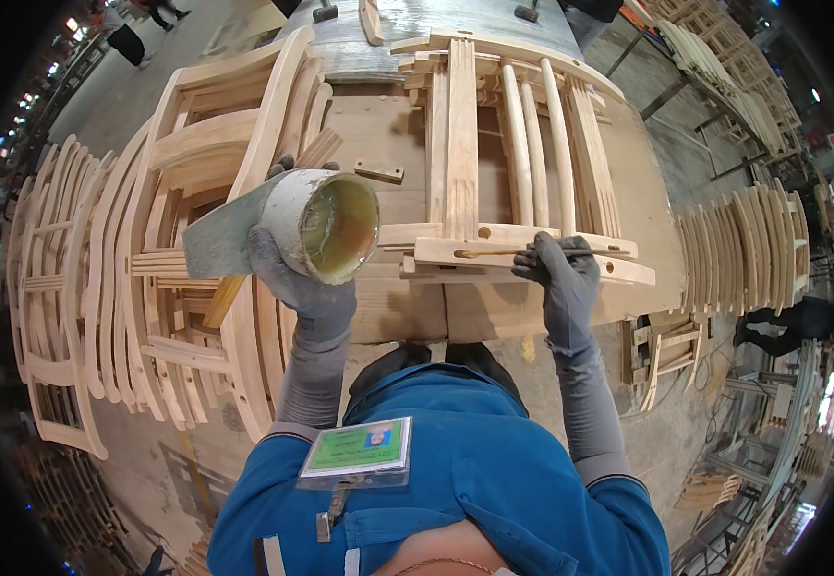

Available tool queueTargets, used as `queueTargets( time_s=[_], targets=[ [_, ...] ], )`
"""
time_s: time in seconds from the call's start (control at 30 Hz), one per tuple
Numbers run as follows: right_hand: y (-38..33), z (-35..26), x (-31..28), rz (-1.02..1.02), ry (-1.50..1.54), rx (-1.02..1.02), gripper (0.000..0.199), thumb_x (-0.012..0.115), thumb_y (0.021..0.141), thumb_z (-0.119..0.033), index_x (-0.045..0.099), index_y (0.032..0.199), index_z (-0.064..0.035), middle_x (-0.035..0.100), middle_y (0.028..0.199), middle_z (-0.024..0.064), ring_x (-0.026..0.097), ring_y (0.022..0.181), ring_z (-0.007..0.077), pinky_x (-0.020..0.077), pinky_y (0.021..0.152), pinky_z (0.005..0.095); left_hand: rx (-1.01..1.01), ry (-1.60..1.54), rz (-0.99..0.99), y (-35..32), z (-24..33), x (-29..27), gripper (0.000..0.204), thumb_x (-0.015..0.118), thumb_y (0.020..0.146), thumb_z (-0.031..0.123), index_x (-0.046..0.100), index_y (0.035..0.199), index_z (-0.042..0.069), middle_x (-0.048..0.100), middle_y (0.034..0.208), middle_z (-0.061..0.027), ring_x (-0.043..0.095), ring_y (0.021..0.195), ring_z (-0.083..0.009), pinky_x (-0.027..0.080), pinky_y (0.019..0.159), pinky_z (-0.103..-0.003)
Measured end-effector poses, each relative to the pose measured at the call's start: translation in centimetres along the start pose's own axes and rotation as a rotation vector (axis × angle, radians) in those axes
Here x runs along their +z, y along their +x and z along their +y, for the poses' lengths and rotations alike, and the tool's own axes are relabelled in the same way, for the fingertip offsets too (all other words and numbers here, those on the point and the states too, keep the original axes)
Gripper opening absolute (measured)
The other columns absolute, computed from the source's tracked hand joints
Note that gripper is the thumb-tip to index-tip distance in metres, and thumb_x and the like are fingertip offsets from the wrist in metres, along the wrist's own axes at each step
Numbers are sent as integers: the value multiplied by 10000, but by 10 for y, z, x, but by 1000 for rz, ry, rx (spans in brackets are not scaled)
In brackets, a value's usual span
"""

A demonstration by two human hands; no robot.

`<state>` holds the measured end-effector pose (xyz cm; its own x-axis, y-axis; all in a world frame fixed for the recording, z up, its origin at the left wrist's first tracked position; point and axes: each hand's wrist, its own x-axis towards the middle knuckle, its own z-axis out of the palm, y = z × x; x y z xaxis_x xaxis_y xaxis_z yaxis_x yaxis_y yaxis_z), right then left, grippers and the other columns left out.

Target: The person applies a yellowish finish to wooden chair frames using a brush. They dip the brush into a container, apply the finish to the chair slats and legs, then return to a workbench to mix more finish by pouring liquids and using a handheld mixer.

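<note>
The grey-gloved left hand holds a whitish, crusted round container, tilted so its mouth shows a glossy, yellowish-amber liquid inside. Its fingers are spread around the container's wall; the underside of their grip is hidden. A flat grey-green tapering piece sticks out beyond these fingers, and whether it belongs to the container cannot be told.

The grey-gloved right hand has its fingers pinched together on a thin brown stick, which points left from them along a pale wooden rail. The stick's tip is at a dark hole near the rail's left end; whether it enters is hard to make out. Ahead of these fingers, a pale slatted wooden frame lies on the cardboard-covered bench, its lower layers partly hidden. Between the two hands, farther forward, lies a small drilled wooden block.
</note>
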<state>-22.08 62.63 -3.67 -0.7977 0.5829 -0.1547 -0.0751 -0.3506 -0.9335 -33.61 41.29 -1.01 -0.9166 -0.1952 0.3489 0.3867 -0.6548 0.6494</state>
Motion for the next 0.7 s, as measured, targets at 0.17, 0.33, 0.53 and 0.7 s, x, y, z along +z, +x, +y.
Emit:
queueTargets(
  time_s=[0.17, 0.33, 0.53, 0.7],
  targets=[
    [11, 31, 4, 14, 31, 69, 200, 666, 832, -115, 524, 872, 19, 610, 767, 118, 648, 658, 178, 578, 588, 277, -3, -18, 68, -1, 5, -8, 678, 373, 885, 469, 330, 1270, -87, 456, 1220, -225, 544, 1057, -352, 469, 936, -439],
    [7, 35, 3, -2, -10, 72, 183, 659, 831, -99, 540, 883, 31, 614, 791, 114, 647, 681, 174, 574, 615, 270, -101, -76, -12, -8, 8, -13, 645, 324, 911, 465, 345, 1285, -60, 458, 1243, -209, 532, 1089, -345, 439, 973, -452],
    [-2, 37, 5, -24, -106, 131, 221, 696, 800, -116, 560, 908, 20, 621, 824, 98, 626, 687, 135, 556, 614, 254, -140, -39, -53, -10, 1, -11, 600, 301, 925, 438, 363, 1284, -39, 444, 1270, -202, 519, 1115, -334, 410, 1006, -481],
    [-10, 28, 1, 5, -65, 131, 242, 697, 792, -104, 557, 939, 28, 617, 832, 87, 621, 719, 126, 552, 632, 251, -186, -50, -83, -9, -6, -10, 584, 323, 920, 421, 368, 1269, -45, 448, 1258, -219, 519, 1109, -334, 423, 993, -486]
  ],
)
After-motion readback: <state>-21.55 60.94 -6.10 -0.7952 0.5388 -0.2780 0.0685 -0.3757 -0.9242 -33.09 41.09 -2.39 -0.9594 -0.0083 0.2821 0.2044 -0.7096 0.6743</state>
